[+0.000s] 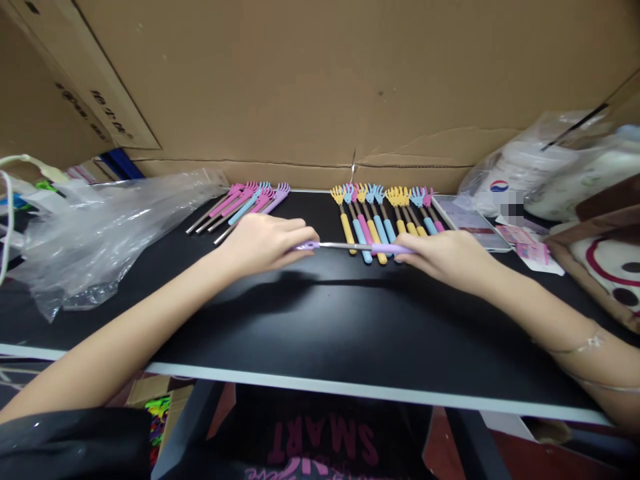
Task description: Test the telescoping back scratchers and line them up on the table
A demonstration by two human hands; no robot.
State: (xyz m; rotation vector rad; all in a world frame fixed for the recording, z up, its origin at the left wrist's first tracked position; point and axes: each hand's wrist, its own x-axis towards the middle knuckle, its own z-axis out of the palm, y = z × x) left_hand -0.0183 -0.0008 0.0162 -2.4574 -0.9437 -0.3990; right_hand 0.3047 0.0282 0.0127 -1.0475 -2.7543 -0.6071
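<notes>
Between my two hands a purple back scratcher point(350, 247) stretches level above the black table. My left hand point(267, 245) is closed around its claw end, which its fingers mostly cover. At the other end, my right hand point(440, 257) grips the purple handle. A bare metal rod shows between claw and handle. Beyond my left hand lies a small group of pink, blue and purple back scratchers point(250, 203). Behind my right hand, a row of yellow, blue and pink back scratchers point(373, 227) lies with claws pointing away from me.
Clear plastic bags point(110, 233) lie crumpled at the left. At the right are a phone point(475, 223), pink paper slips point(530, 248), a bagged white cup point(525, 167) and a brown plush item point(595, 233). A cardboard wall point(320, 87) closes off the back. Below the table's edge stands a box of colourful pieces point(159, 417).
</notes>
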